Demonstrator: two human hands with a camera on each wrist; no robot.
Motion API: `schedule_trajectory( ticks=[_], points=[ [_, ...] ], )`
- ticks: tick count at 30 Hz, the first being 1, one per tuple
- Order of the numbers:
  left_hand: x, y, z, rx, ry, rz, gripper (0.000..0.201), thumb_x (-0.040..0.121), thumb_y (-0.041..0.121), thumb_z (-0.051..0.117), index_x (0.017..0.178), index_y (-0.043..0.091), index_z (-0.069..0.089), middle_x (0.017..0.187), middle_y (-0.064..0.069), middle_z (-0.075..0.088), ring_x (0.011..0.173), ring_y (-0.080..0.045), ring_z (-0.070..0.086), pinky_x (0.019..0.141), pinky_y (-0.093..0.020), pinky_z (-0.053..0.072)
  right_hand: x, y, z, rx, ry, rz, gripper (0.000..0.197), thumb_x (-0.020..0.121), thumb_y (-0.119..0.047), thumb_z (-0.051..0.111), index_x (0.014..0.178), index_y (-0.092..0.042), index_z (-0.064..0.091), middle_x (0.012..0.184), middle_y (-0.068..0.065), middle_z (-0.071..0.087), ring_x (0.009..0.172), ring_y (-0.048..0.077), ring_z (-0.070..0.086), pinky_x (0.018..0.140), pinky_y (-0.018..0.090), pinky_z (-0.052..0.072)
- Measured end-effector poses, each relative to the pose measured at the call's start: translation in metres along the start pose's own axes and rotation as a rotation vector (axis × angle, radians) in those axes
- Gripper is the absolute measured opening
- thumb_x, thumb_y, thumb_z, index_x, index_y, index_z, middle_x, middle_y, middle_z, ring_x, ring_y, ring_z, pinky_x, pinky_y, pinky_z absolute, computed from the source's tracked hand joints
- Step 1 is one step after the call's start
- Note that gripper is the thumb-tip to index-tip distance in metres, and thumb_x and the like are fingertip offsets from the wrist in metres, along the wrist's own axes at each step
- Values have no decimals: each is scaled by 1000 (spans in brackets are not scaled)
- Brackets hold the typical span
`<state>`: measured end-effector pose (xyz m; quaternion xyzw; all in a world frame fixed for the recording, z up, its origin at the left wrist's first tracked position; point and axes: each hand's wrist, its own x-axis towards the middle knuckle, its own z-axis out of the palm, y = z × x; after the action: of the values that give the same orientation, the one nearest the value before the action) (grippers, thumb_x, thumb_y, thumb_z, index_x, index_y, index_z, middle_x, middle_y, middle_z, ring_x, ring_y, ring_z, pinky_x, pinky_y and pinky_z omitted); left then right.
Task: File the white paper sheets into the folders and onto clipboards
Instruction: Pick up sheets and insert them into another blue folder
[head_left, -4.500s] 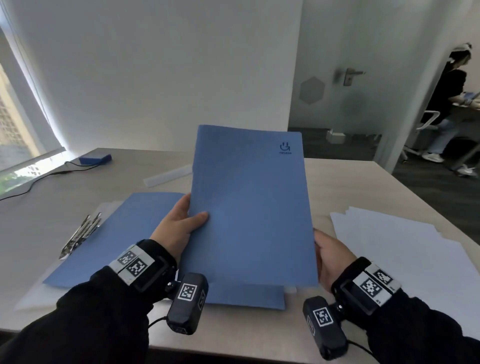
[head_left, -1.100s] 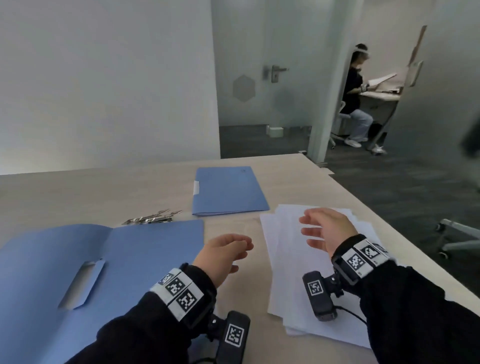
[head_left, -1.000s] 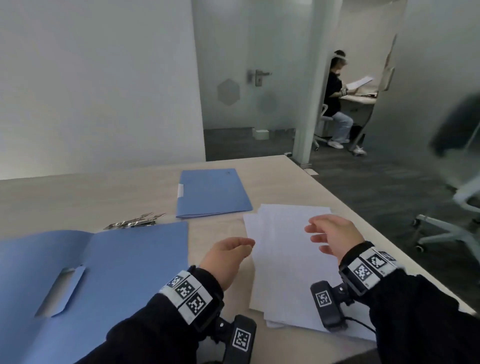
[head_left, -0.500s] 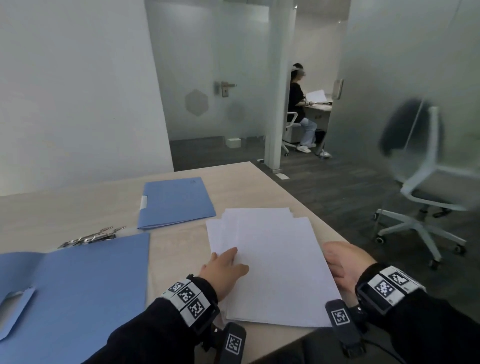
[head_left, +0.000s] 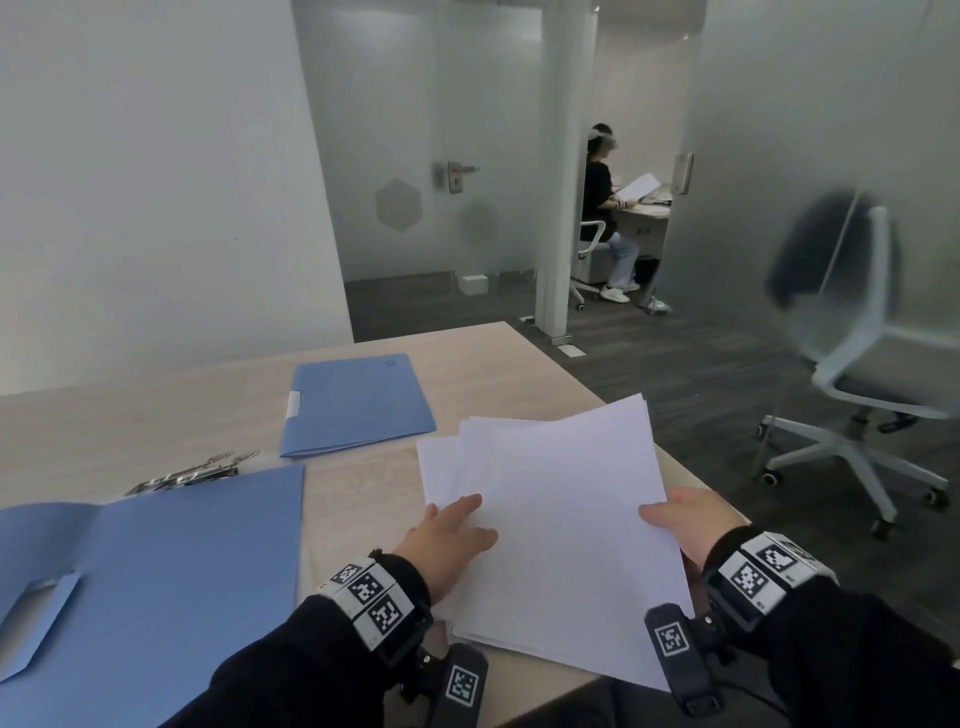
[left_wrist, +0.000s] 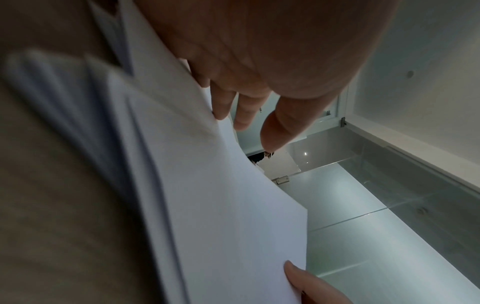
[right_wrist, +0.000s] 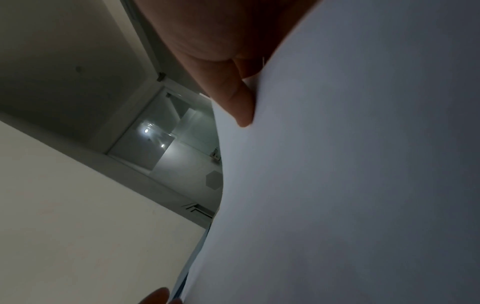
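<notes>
A loose stack of white paper sheets (head_left: 561, 519) lies at the table's right front corner. My right hand (head_left: 680, 525) grips the right edge of the top sheets, thumb on top, and that side is raised off the stack. The right wrist view shows the thumb (right_wrist: 233, 102) pressed on the curved white paper (right_wrist: 350, 164). My left hand (head_left: 452, 535) rests on the left part of the stack; its straight fingers (left_wrist: 249, 115) reach past the edge of the lifted paper (left_wrist: 221, 195). An open blue folder (head_left: 156, 571) lies at the lower left, and a closed blue folder (head_left: 358, 405) lies farther back.
Metal clips (head_left: 192, 473) lie just behind the open folder on the wooden table (head_left: 156, 405). A white office chair (head_left: 857, 389) stands on the floor to the right. A person (head_left: 602, 208) sits at a desk beyond the glass partition.
The view has swung right. Both hands came down onto the paper stack; the right hand took hold of its right edge and lifted the top sheets, while the left hand settled on the left side.
</notes>
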<state>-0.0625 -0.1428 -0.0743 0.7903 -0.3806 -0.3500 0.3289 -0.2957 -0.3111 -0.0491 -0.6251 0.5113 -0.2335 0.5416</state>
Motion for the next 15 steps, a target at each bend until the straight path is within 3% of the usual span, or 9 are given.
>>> schedule_trajectory(
  ticks=[2,5,7,10,13,15],
  points=[
    [-3,3,1,-19,-10,13,83,61,63,51,141,48,36,161,2,24,151,-15,2,121,-47,8,-1,-3,-2,-17,24,-42,10,88,-7,62,84,-10,70,80,7,73,76,26,69,71,33,54],
    [-6,7,-3,-111,39,48,64,82,45,59,142,32,41,154,1,37,143,-18,31,116,-36,24,1,-4,-6,-2,56,-110,11,87,-15,63,89,-17,74,87,6,77,86,29,72,89,47,54],
    [-8,14,-10,-162,122,94,59,89,34,60,144,26,40,151,2,42,137,-20,41,109,-33,31,-5,-9,-6,61,76,-149,13,90,-14,61,87,-17,73,88,6,77,86,29,72,87,47,55],
    [-11,32,-27,-214,253,203,68,89,33,62,149,25,30,147,6,45,135,-18,44,111,-35,35,-13,-20,-4,252,81,-234,13,92,-11,59,90,-12,73,87,10,76,86,33,71,86,49,55],
    [-12,52,-40,-336,299,300,65,86,34,64,144,31,35,123,11,65,113,-16,64,102,-42,48,-19,-30,0,450,100,-335,14,91,-12,60,91,-16,74,97,13,76,96,37,70,90,56,52],
    [-14,63,-41,-446,317,375,37,89,26,60,126,29,56,97,10,76,90,-13,72,86,-36,54,-23,-37,1,558,97,-419,16,92,-10,58,91,-17,73,98,12,76,96,35,70,90,53,52]
  ],
)
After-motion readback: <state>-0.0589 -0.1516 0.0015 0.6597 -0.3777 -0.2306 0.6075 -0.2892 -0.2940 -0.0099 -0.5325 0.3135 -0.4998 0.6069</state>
